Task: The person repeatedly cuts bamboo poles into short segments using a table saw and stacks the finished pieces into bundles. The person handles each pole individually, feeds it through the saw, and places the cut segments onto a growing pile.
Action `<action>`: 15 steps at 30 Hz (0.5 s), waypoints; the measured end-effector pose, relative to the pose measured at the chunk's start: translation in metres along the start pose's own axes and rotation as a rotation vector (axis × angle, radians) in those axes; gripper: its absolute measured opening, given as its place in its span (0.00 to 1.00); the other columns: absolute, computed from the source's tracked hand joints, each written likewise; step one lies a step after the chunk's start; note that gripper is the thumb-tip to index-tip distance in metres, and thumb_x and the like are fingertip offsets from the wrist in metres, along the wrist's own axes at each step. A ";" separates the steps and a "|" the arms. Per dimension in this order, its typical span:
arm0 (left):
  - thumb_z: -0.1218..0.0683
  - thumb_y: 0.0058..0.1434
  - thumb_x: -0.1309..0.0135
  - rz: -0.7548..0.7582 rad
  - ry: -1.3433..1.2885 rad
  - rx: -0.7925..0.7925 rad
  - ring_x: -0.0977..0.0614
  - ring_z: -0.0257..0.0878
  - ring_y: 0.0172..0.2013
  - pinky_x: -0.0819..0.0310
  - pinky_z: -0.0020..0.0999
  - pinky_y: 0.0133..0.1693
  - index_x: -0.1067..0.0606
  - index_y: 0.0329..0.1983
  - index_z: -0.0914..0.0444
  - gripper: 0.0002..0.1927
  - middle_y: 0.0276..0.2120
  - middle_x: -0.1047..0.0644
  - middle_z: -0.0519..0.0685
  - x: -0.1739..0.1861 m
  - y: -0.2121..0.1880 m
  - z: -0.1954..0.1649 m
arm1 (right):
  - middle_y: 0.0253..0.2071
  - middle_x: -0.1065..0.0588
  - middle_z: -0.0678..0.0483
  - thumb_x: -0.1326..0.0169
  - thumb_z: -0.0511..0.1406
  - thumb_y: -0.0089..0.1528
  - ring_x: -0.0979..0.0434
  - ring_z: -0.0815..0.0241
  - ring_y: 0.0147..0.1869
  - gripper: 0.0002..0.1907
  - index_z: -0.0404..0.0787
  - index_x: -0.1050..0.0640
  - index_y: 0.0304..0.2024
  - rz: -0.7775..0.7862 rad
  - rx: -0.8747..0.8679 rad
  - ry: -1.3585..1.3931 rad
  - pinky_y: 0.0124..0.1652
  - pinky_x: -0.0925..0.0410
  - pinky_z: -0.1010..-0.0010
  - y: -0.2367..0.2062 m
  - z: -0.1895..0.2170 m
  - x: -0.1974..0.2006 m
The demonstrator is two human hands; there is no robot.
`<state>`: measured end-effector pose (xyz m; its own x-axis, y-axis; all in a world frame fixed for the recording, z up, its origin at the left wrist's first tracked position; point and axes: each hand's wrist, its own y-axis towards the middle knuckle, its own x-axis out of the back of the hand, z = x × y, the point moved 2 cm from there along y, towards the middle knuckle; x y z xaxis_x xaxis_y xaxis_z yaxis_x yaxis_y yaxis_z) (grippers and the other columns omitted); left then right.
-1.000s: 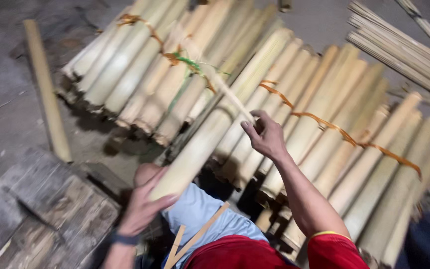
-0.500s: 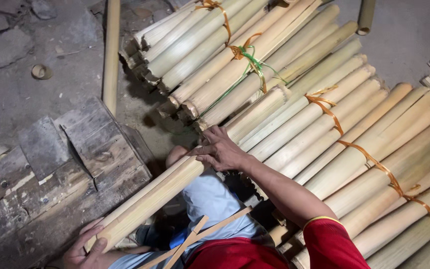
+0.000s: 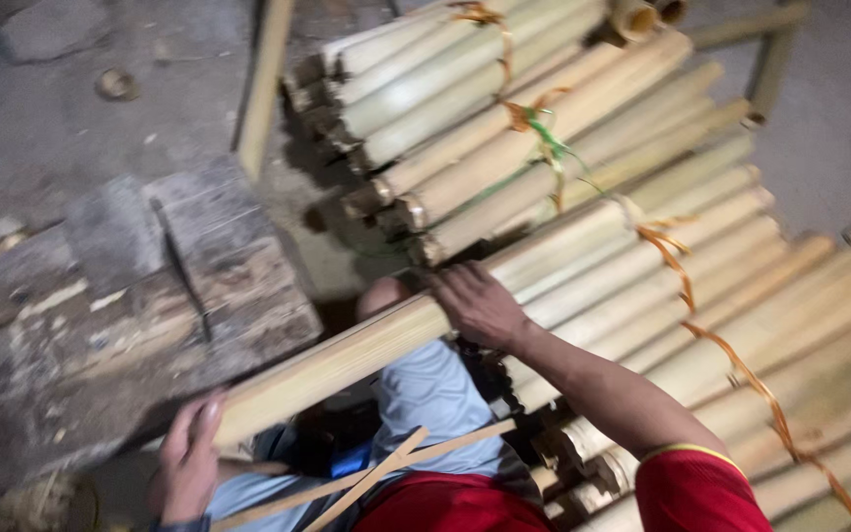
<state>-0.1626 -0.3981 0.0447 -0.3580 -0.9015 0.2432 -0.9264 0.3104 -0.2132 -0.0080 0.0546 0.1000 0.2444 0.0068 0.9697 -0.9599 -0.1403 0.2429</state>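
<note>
Both hands grip one pole (image 3: 347, 360), left hand (image 3: 187, 465) at its end, right hand (image 3: 480, 303) midway, drawing it from the stack (image 3: 642, 246) toward the block (image 3: 150, 296).

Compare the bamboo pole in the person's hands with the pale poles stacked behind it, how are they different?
The held bamboo pole lies loose across the person's lap, with the left hand at its near end and the right hand on top; the stacked poles rest untouched. The held bamboo pole is single, while the stacked poles are tied into bundles with orange bands. Both are pale, round and slanted alike.
</note>
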 end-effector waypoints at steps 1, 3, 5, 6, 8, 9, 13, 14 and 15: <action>0.53 0.73 0.49 -0.052 0.056 0.030 0.24 0.39 0.53 0.31 0.33 0.57 0.22 0.55 0.67 0.15 0.52 0.20 0.56 -0.004 0.007 -0.006 | 0.55 0.25 0.41 0.42 0.39 0.61 0.24 0.44 0.60 0.31 0.35 0.31 0.64 -0.023 0.001 0.025 0.64 0.34 0.51 0.004 -0.004 0.000; 0.47 0.70 0.49 -0.113 0.066 0.134 0.24 0.40 0.54 0.32 0.34 0.55 0.26 0.60 0.62 0.20 0.53 0.21 0.52 -0.010 0.028 -0.021 | 0.51 0.24 0.43 0.38 0.38 0.47 0.23 0.43 0.56 0.32 0.37 0.28 0.54 0.003 -0.009 0.139 0.59 0.32 0.54 0.024 -0.013 -0.002; 0.49 0.72 0.42 -0.543 0.411 -0.350 0.28 0.52 0.62 0.35 0.49 0.64 0.32 0.66 0.66 0.25 0.61 0.28 0.60 -0.031 0.043 -0.046 | 0.42 0.24 0.43 0.34 0.41 0.41 0.23 0.42 0.50 0.33 0.37 0.26 0.48 0.116 -0.068 0.207 0.51 0.31 0.53 0.051 -0.021 -0.003; 0.52 0.66 0.38 -0.709 0.736 -0.431 0.34 0.59 0.67 0.42 0.56 0.66 0.30 0.63 0.64 0.25 0.64 0.31 0.61 -0.046 0.048 -0.055 | 0.38 0.24 0.44 0.32 0.43 0.42 0.23 0.42 0.47 0.32 0.38 0.26 0.45 0.181 -0.107 0.191 0.49 0.31 0.53 0.068 -0.024 -0.004; 0.53 0.63 0.41 -0.414 0.596 -0.682 0.31 0.57 0.65 0.44 0.56 0.69 0.31 0.64 0.63 0.27 0.63 0.32 0.56 -0.079 0.072 -0.068 | 0.38 0.24 0.43 0.27 0.51 0.38 0.24 0.41 0.46 0.39 0.37 0.26 0.43 0.128 -0.126 0.148 0.46 0.32 0.51 0.102 -0.023 -0.004; 0.48 0.58 0.38 -0.201 0.723 -0.882 0.33 0.54 0.67 0.43 0.52 0.71 0.31 0.55 0.51 0.23 0.68 0.33 0.50 -0.099 0.081 -0.073 | 0.40 0.24 0.45 0.29 0.47 0.39 0.23 0.43 0.48 0.37 0.39 0.27 0.46 0.168 -0.128 0.129 0.48 0.32 0.52 0.119 -0.021 -0.007; 0.44 0.56 0.37 -0.156 0.772 -0.764 0.43 0.58 0.72 0.61 0.67 0.70 0.39 0.72 0.54 0.42 0.71 0.40 0.60 -0.125 0.126 -0.080 | 0.48 0.24 0.48 0.32 0.42 0.39 0.23 0.47 0.55 0.39 0.42 0.29 0.52 0.311 -0.129 0.010 0.52 0.31 0.55 0.179 -0.019 -0.021; 0.44 0.57 0.37 -0.188 0.777 -0.739 0.43 0.58 0.72 0.62 0.67 0.71 0.39 0.72 0.53 0.41 0.71 0.40 0.58 -0.124 0.135 -0.081 | 0.49 0.24 0.48 0.32 0.42 0.38 0.24 0.47 0.56 0.41 0.42 0.29 0.53 0.344 -0.129 -0.024 0.53 0.31 0.55 0.191 -0.020 -0.025; 0.45 0.58 0.37 -0.211 0.781 -0.711 0.43 0.57 0.73 0.63 0.67 0.72 0.39 0.73 0.51 0.40 0.71 0.40 0.57 -0.121 0.143 -0.081 | 0.50 0.24 0.49 0.32 0.43 0.39 0.24 0.49 0.58 0.41 0.43 0.30 0.53 0.380 -0.129 -0.044 0.55 0.32 0.55 0.201 -0.021 -0.027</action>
<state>-0.2610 -0.2201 0.0616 0.0748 -0.5939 0.8011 -0.7436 0.5020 0.4416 -0.2102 0.0471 0.1228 -0.1285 -0.0643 0.9896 -0.9917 0.0011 -0.1287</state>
